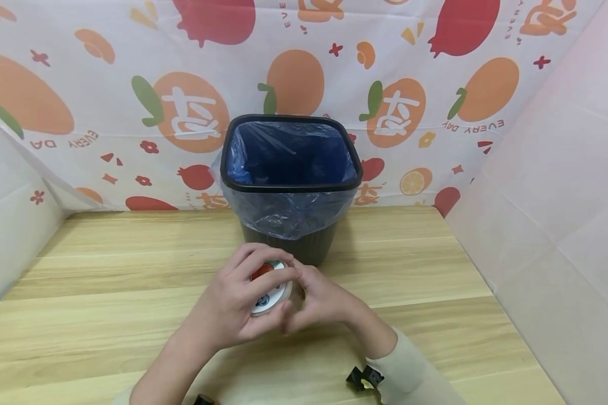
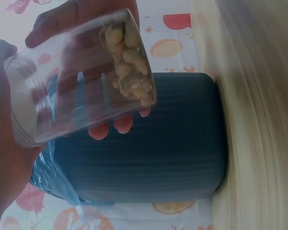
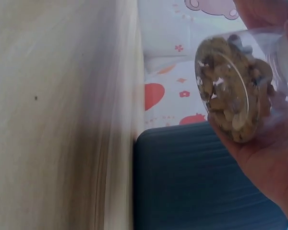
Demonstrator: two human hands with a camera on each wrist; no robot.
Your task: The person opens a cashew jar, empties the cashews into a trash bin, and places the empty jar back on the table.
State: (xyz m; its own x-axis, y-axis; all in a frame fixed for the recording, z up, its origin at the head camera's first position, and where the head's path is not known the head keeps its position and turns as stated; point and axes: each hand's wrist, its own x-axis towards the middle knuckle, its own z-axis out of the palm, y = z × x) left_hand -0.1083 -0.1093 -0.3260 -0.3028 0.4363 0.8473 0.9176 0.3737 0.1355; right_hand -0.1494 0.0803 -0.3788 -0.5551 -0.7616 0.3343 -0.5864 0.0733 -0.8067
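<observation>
A clear plastic jar (image 2: 53, 120) is held between both hands above the table, tilted in the wrist views. Its white lid (image 1: 273, 297) has a red and blue print, partly covered by fingers. Curved tan nuts (image 2: 133, 79), which look like cashews, lie at the jar's bottom end. My left hand (image 1: 240, 289) grips the lid, fingers over its top and thumb at the near edge. Around the clear body, my right hand (image 1: 326, 297) holds the jar; its fingers show through the wall in the left wrist view.
Just beyond the hands stands a dark bin (image 1: 304, 247) lined with a translucent blue bag (image 1: 284, 214), its black rim (image 1: 291, 188) facing up. The wooden table (image 1: 132, 270) is enclosed by a fruit-print cloth (image 1: 334, 79) behind and pale cloth at both sides.
</observation>
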